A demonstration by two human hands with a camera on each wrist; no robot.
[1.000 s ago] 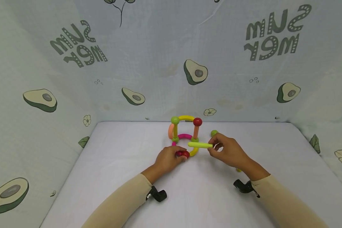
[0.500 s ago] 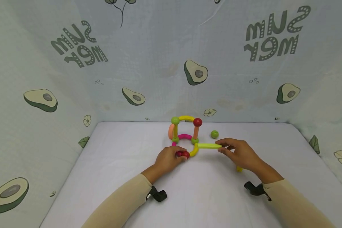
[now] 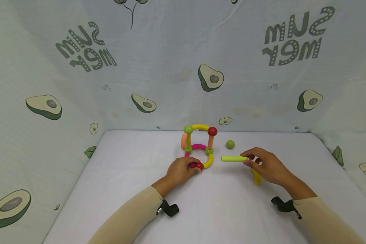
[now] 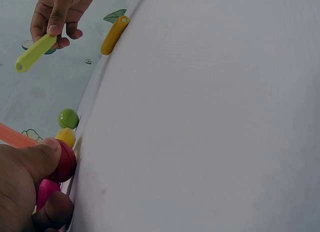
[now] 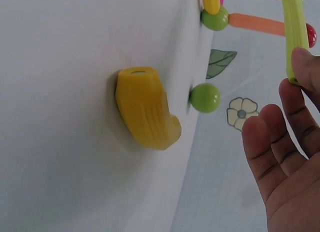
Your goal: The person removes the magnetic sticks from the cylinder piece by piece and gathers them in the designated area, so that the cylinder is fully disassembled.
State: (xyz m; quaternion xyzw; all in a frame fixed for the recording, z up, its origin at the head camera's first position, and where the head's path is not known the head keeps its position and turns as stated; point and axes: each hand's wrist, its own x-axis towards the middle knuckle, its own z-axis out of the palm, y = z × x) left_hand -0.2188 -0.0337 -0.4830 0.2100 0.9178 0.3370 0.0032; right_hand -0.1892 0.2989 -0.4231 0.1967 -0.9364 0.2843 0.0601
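My left hand (image 3: pixel 181 171) grips the near red ball (image 4: pixel 66 164) and the pink rod (image 4: pixel 47 192) joined to it, at the front of a toy frame built of balls and rods. A curved yellow rod (image 3: pixel 210 160) runs from that ball to a green ball (image 3: pixel 209 151) at the right. Behind it stand an upright orange rod (image 3: pixel 210 142), a red ball (image 3: pixel 212 131) on top and a green ball (image 3: pixel 188 129) at upper left. Off to the right, above the table, my right hand (image 3: pixel 266 166) pinches one end of a straight lime-green rod (image 3: pixel 234 159) between thumb and finger.
A loose green ball (image 3: pixel 230 144) lies right of the frame, toward the back. Under my right hand a loose curved yellow rod (image 5: pixel 142 110) rests on the white table (image 3: pixel 219 210). Printed cloth (image 3: pixel 170 67) hangs behind and along both sides.
My right hand has moved right with the lime-green rod, away from the frame, uncovering the loose green ball and more of the loose yellow rod. My left hand stays in place.
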